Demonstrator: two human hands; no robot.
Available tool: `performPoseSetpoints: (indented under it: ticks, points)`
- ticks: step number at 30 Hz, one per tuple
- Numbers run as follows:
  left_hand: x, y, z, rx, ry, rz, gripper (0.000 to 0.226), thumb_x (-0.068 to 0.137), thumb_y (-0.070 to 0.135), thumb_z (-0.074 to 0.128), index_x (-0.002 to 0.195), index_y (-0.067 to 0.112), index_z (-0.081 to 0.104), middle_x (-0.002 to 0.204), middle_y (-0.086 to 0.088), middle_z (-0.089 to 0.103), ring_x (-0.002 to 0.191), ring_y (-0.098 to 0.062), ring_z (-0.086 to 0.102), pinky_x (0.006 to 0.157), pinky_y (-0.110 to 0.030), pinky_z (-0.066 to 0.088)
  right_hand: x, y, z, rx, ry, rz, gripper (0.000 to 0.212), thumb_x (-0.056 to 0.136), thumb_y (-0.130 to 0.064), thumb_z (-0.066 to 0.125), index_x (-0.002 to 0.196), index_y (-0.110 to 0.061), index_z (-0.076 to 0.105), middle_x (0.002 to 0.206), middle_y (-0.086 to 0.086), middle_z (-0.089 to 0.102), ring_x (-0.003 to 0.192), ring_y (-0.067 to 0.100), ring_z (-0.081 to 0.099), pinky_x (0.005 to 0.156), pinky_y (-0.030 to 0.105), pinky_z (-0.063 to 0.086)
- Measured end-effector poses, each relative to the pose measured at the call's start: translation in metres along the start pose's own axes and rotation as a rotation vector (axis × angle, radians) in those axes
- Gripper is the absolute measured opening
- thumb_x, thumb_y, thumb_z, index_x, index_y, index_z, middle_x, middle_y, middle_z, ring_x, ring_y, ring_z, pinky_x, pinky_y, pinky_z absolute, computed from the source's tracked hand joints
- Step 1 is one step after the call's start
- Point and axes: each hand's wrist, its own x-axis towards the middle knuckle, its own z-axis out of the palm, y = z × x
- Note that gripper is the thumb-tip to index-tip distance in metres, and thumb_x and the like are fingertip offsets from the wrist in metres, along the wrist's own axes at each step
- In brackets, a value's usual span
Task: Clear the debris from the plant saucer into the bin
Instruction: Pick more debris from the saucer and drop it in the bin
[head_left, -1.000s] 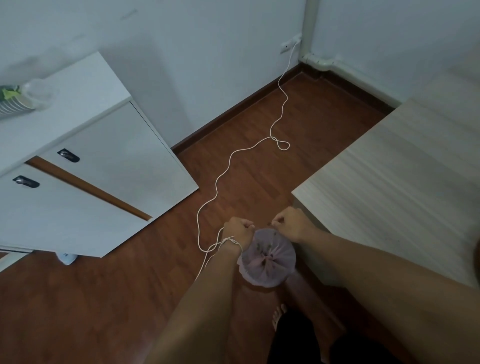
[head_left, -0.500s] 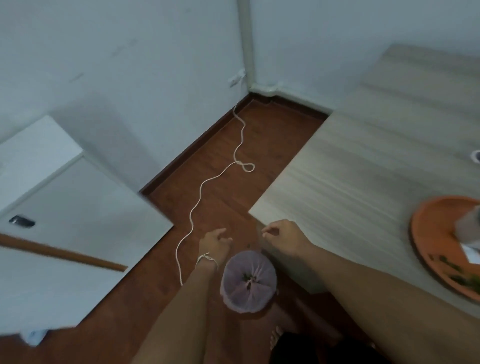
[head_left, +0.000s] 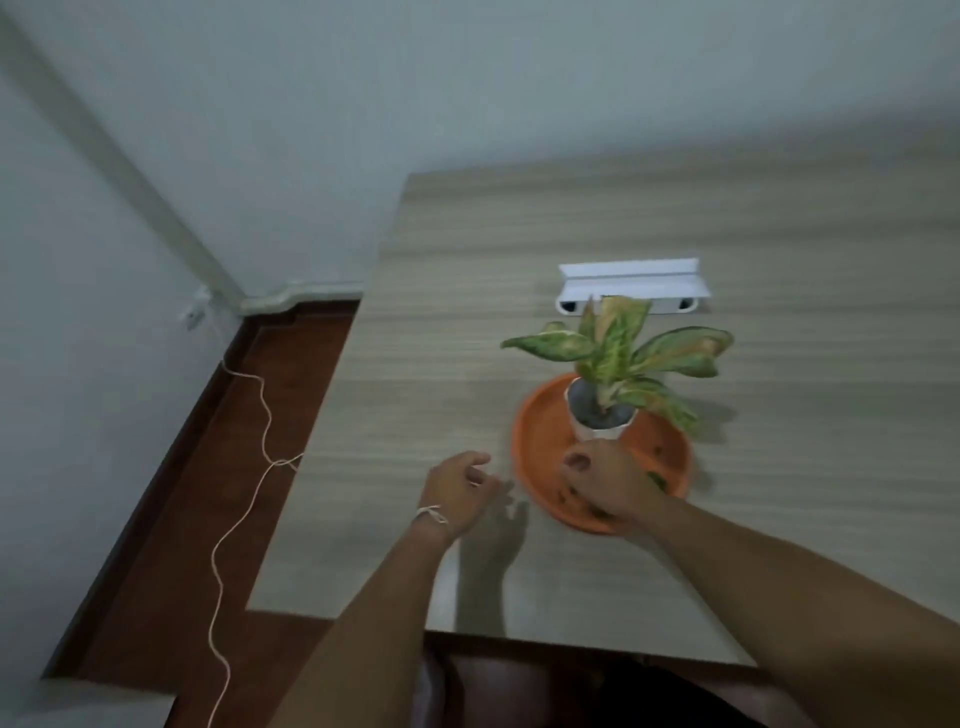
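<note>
An orange plant saucer (head_left: 535, 441) sits on the wooden table (head_left: 779, 467). A white pot (head_left: 597, 428) with a green and pink leafy plant (head_left: 618, 353) stands in the saucer. Bits of green debris (head_left: 658, 478) lie on the saucer's floor. My right hand (head_left: 610, 483) reaches into the near side of the saucer, fingers curled down over the debris; whether it grips any is hidden. My left hand (head_left: 462, 491) hovers over the table just left of the saucer, fingers apart and empty. The bin is out of view.
A white flat device (head_left: 631, 286) lies on the table behind the plant. A white cord (head_left: 239, 519) runs along the brown floor at the left, from a wall socket (head_left: 193, 314). Walls meet at the far left corner.
The view swung from the bin on the floor up to the table. Both hands left the bin's bag; the right hand now reaches into the saucer and the left hovers beside it.
</note>
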Motion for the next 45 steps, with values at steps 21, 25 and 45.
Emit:
performPoseSetpoints:
  ticks: [21,25,45]
  points:
    - [0.041,0.082,0.138,0.616,-0.519,0.178,0.028,0.077,0.024,0.065,0.103,0.026,0.07,0.106,-0.012,0.071,0.1,-0.032,0.062,0.087,-0.038,0.053,0.017,0.097,-0.011,-0.553,-0.261,-0.083,0.026,0.089,-0.02,0.056,0.112,-0.014,0.066,0.12,0.01,0.065,0.108,0.028,0.063,0.088,0.036,0.053]
    - [0.038,0.085,0.149,0.618,-0.476,0.182,0.026,0.084,0.031,0.061,0.1,0.013,0.07,0.103,-0.017,0.071,0.095,-0.037,0.064,0.087,-0.045,0.054,0.012,0.088,-0.014,-0.519,-0.278,-0.106,0.021,0.09,-0.018,0.055,0.103,-0.01,0.069,0.113,0.012,0.068,0.105,0.03,0.063,0.084,0.033,0.049]
    - [0.031,0.061,0.094,0.26,-0.131,0.008,0.016,0.074,0.014,0.07,0.088,0.013,0.078,0.09,-0.01,0.078,0.088,-0.027,0.07,0.081,-0.034,0.057,0.016,0.059,-0.02,-0.124,-0.022,-0.071,0.016,0.081,-0.015,0.063,0.082,-0.017,0.078,0.085,0.001,0.076,0.08,0.018,0.068,0.074,0.034,0.055]
